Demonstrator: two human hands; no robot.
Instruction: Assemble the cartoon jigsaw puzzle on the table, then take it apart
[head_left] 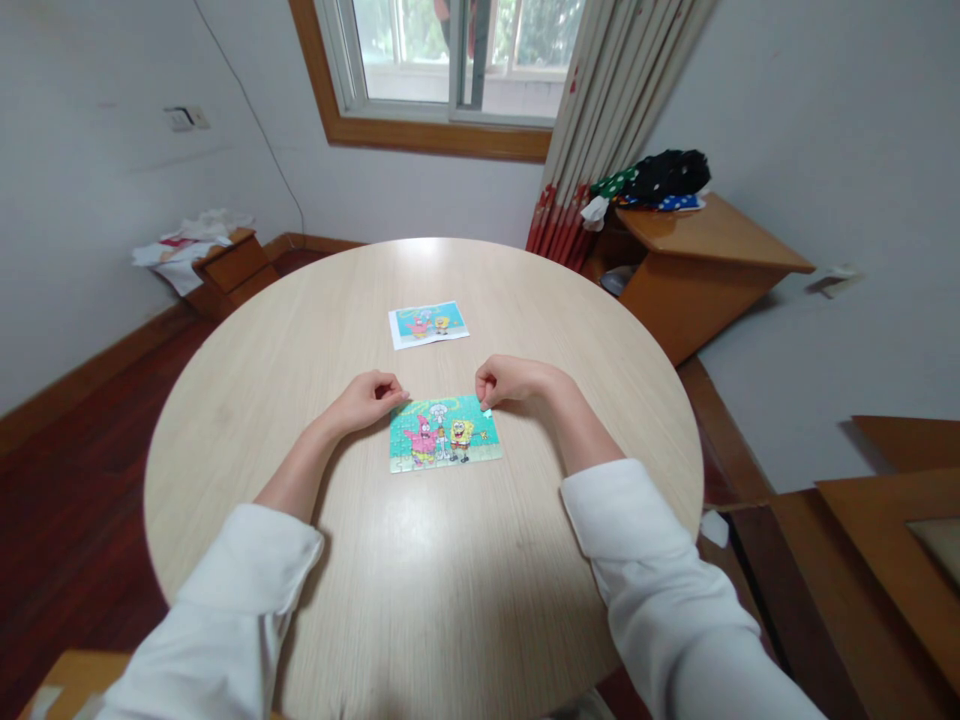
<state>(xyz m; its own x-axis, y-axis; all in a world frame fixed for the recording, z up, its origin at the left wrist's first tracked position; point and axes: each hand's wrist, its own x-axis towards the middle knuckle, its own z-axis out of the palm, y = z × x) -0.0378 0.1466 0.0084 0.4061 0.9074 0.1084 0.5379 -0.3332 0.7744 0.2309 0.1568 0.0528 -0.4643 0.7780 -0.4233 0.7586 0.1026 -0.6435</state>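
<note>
A jigsaw puzzle lies flat on the round table, its cartoon picture showing a pink starfish, a yellow sponge and a third figure on turquoise. My left hand is closed at its upper left corner, thumb and fingertips pressed against the edge. At the upper right corner, my right hand pinches a small puzzle piece, mostly covered by the fingers. A pale spot shows in the puzzle just below those fingertips. Farther back lies a printed sheet with the same picture.
The pale wooden table fills the middle of the view. Behind it on the right, a wooden cabinet carries dark and dotted cloths. A small wooden stand with papers or cloths is at the left, near the wall.
</note>
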